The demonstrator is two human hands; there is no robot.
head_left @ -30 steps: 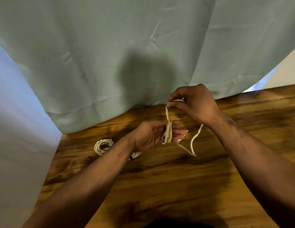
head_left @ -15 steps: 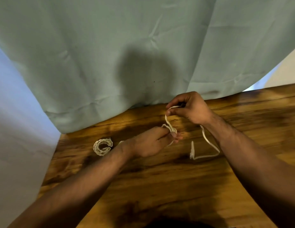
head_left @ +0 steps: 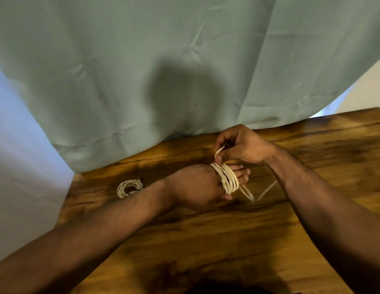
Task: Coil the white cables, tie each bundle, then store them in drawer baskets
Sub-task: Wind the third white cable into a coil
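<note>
A white cable (head_left: 227,179) is wound in several loops around the fingers of my left hand (head_left: 197,185), which lies palm down just above the wooden table (head_left: 206,240). My right hand (head_left: 240,145) hovers right above those fingers and pinches the cable's running strand between thumb and forefinger. A loose tail of the cable (head_left: 259,193) trails onto the table to the right of my left hand. A second white cable, a coiled bundle (head_left: 128,187), lies on the table at the left, beyond my left forearm.
A pale green curtain (head_left: 163,71) hangs along the table's far edge. A white wall (head_left: 19,166) borders the table on the left. No drawer or basket is in view.
The cable went from a small bunch held in my left hand to several loops around its fingers. My right hand came down closer to the left, and the loose tail grew shorter.
</note>
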